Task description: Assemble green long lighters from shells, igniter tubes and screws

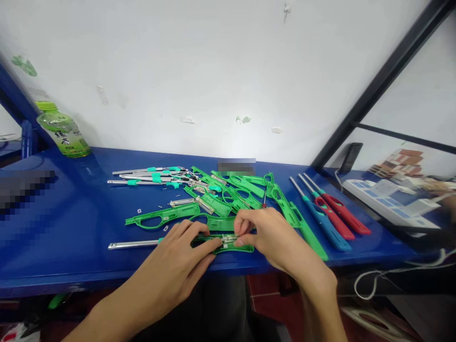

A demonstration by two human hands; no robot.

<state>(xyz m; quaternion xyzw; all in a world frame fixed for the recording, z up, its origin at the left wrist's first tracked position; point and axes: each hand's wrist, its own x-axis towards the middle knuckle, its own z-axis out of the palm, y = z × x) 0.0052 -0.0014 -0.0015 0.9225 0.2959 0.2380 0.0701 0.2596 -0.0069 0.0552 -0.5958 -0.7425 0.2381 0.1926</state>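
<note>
The opened green utility lighter [245, 247] lies along the near edge of the blue tabletop [71, 242], its long axis running left to right, almost parallel to that edge. Its silver metal tube [133, 244] points left and its handle end points right, hollow side up, showing a clear fuel tank [228, 239] set lengthwise in it. The left hand [190, 244] is clamped over the middle of this lighter, thumb by the tank's left end. The right hand [254, 225] has thumb and forefinger pinched together at the tank's right end; whether a small part sits between them cannot be told. Just beyond the opened lighter lie loose green handle shells [219, 222] at mixed angles. Farther beyond it, toward the left, teal-fitted metal tubes [156, 178] point left too. To its right, a blue lighter [329, 230] and two red lighters [347, 216] aim their tubes away and leftward.
</note>
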